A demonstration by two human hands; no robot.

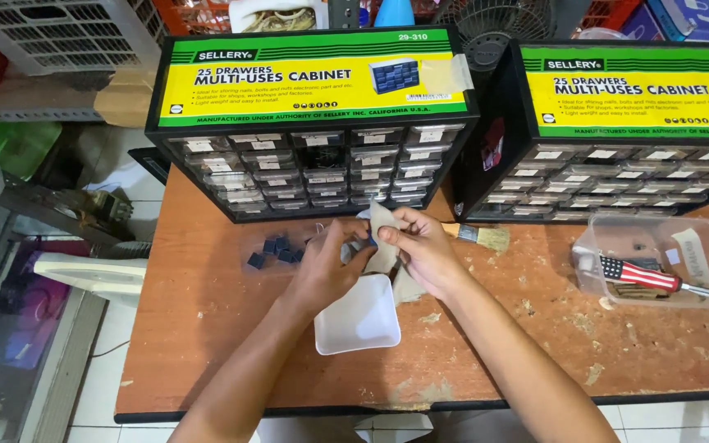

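Note:
My left hand [328,261] and my right hand [420,246] meet above the wooden table [207,328], both pinching a small dark blue part and a beige strip of paper or cloth [382,223] between the fingers. A white square tray [361,318] lies just below the hands. Several small dark blue parts [276,249] lie in a clear plastic bag on the table to the left of my left hand.
Two black multi-drawer cabinets [313,164] [617,176] with yellow-green tops stand at the back. A paintbrush [479,236] lies right of my hands. A clear container [683,246] holds a screwdriver with a striped handle [640,274]. The table surface is worn and flaking.

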